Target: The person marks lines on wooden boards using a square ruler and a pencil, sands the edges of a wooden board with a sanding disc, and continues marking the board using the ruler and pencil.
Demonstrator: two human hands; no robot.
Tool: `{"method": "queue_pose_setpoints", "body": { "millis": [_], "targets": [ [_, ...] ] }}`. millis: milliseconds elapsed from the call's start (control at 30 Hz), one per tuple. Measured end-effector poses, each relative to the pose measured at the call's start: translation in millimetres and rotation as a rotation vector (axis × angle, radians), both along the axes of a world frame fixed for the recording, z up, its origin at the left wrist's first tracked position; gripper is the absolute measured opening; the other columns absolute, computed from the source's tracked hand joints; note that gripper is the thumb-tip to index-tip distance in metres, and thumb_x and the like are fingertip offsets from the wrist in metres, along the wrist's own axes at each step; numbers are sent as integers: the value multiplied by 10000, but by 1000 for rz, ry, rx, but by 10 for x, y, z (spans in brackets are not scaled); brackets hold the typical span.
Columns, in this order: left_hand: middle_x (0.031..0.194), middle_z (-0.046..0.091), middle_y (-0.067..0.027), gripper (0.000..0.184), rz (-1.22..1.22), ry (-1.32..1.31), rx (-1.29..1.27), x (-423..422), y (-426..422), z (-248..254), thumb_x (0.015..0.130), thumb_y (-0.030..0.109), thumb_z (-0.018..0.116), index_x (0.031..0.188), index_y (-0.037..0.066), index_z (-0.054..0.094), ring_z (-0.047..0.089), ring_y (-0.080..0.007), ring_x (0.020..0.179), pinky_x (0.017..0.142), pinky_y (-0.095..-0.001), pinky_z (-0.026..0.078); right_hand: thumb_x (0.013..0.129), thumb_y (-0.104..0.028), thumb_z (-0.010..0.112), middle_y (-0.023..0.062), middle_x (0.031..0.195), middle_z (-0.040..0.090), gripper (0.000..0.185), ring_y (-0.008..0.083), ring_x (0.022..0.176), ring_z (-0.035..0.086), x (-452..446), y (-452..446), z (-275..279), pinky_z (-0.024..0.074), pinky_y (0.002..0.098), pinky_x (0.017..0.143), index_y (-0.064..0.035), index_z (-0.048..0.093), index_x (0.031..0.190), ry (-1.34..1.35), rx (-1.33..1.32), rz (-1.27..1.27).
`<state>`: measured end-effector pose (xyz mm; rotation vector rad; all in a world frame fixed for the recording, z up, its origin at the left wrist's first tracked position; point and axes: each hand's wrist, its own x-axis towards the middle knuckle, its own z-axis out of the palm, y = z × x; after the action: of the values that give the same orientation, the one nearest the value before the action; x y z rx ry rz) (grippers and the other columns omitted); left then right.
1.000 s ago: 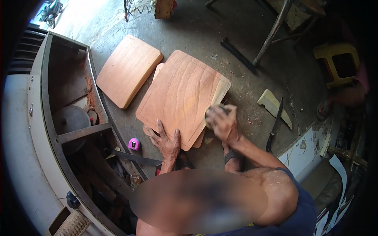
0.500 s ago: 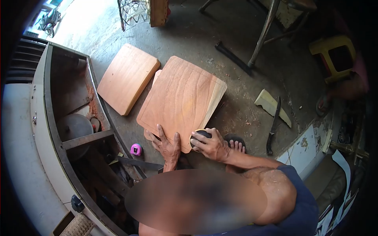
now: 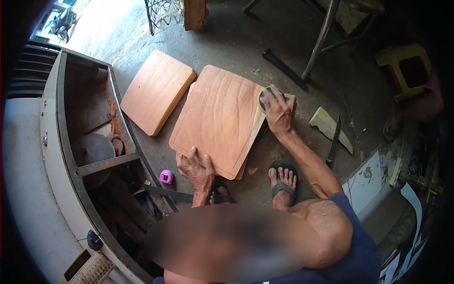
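A square wooden board (image 3: 215, 116) with rounded corners and a pencil line near its edges lies on top of another wooden piece. My left hand (image 3: 196, 171) rests on its near left corner, fingers spread and lying over the edge. At the far right corner, my right hand (image 3: 280, 116) is closed around a round black pad (image 3: 261, 98) with a yellowish rim, held against the pale strip of the board's edge. The pad's underside is hidden. A second, thick wooden board (image 3: 158, 90) lies to the left.
A pink tape measure (image 3: 166, 177) sits near a saw blade (image 3: 168, 191). An open metal cabinet (image 3: 109, 163) stands left. To the right lie a pale offcut (image 3: 326, 124), a long knife (image 3: 335, 137) and a black bar (image 3: 283, 68). A person's foot (image 3: 390, 127) shows by a yellow stool (image 3: 385, 57).
My right hand has moved the pad from the board's near corner up to its far right corner. My left hand stays at the near left corner. My right foot is now uncovered.
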<state>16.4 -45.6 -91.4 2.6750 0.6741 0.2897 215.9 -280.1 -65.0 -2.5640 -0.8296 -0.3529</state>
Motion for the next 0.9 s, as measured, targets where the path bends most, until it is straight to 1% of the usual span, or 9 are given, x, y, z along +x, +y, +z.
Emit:
{"method": "queue_pose_setpoints", "body": {
  "millis": [33,133,267,300,367,533,600,800,900],
  "targets": [
    [1550,239,-335,669,128,-37,-63,83,218,-75,957,403,679,1507,100,448,269,-498,1446,1155,-600,279,933,-181,650,86,1209,695,195,255,1116,624,109,12,-23,433,476,944,-123,718,1107,11,-32,-105],
    [1448,399,-313,558,331,-195,-146,452,674,-114,983,426,661,1370,50,518,409,-450,1352,1082,-531,361,926,-231,638,26,1238,676,188,257,1226,572,-1117,308,109,447,454,976,-211,730,1088,148,163,440],
    [1127,651,-255,477,304,-115,-488,630,835,-82,1058,470,554,1203,16,574,630,-422,1043,907,-469,479,909,-224,684,41,1185,711,125,237,1119,642,-76,141,156,435,460,954,-186,720,1022,-96,16,238],
    [1127,651,-255,477,305,-93,-494,571,812,-112,1058,470,554,1203,16,574,630,-422,1043,907,-469,479,916,-220,677,68,1157,722,119,237,1095,654,330,54,-4,429,457,941,-149,715,1004,32,54,-45],
    [922,645,-179,483,270,-178,-446,591,802,-181,1094,480,478,1142,14,597,624,-321,877,846,-433,496,926,-233,670,47,1179,711,120,247,1107,645,-28,174,-20,438,457,944,-165,718,1011,40,55,38],
    [1009,677,-232,444,258,-267,-446,702,874,-273,1086,454,505,1174,29,598,661,-377,925,855,-468,508,911,-291,689,37,1274,670,172,260,1172,614,-954,390,131,471,434,1031,-200,732,1050,123,162,501],
    [1020,677,-231,436,267,-220,-471,556,836,-276,1086,447,508,1170,29,600,660,-371,927,856,-466,509,918,-273,686,64,1228,692,164,254,1125,635,-62,286,16,474,448,983,-185,741,1044,7,-8,236],
    [1008,691,-223,414,269,-269,-431,622,902,-402,1093,432,495,1186,45,609,675,-386,955,856,-467,511,871,-235,728,52,1235,696,163,263,1109,641,-555,527,91,465,446,951,-174,742,1022,63,91,324],
    [936,633,-131,380,236,-263,-452,641,913,-338,1124,379,450,1145,25,586,591,-226,865,813,-387,493,858,-185,740,42,1215,702,137,245,1087,644,-587,564,188,470,439,897,-179,734,995,126,190,417]
  ]
}}
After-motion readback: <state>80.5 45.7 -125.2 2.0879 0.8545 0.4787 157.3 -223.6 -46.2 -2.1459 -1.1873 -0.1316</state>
